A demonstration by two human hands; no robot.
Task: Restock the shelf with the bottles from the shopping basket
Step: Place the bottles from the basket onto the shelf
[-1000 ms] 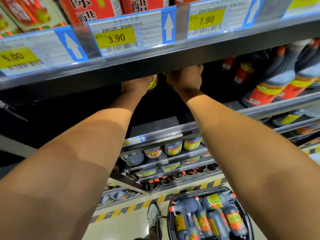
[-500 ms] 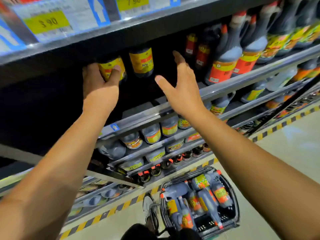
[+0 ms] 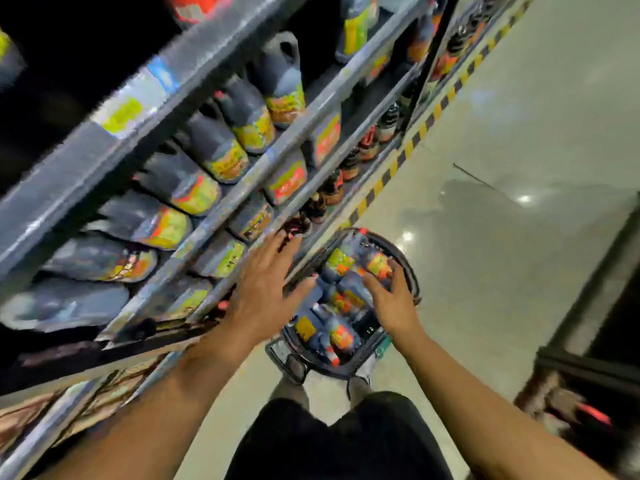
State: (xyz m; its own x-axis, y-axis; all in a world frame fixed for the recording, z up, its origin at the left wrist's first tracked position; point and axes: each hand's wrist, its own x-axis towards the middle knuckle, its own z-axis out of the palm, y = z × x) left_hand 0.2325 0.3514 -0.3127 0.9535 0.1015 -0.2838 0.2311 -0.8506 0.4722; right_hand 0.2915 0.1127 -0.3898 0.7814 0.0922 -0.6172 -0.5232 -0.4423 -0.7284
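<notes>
A black shopping basket (image 3: 410,271) stands on the floor in front of my feet, holding several dark bottles (image 3: 341,336) with yellow and orange labels. My left hand (image 3: 266,285) hovers over the basket's left rim with fingers spread and nothing in it. My right hand (image 3: 389,299) is over the basket's right side, fingers curled down onto a dark bottle (image 3: 379,266) with an orange label; whether it grips the bottle is unclear in the blur. The shelf unit (image 3: 221,53) rises on the left, its rows filled with dark bottles (image 3: 214,150).
A yellow-and-black hazard stripe (image 3: 412,143) runs along the shelf base on the shiny grey floor (image 3: 519,133). A dark fixture (image 3: 588,358) stands at the right edge. My legs and shoes (image 3: 358,384) are just behind the basket.
Both hands have left the upper shelf and dropped to the basket. The view has swung from the shelf down to the floor, and the left hand has let go of the bottle.
</notes>
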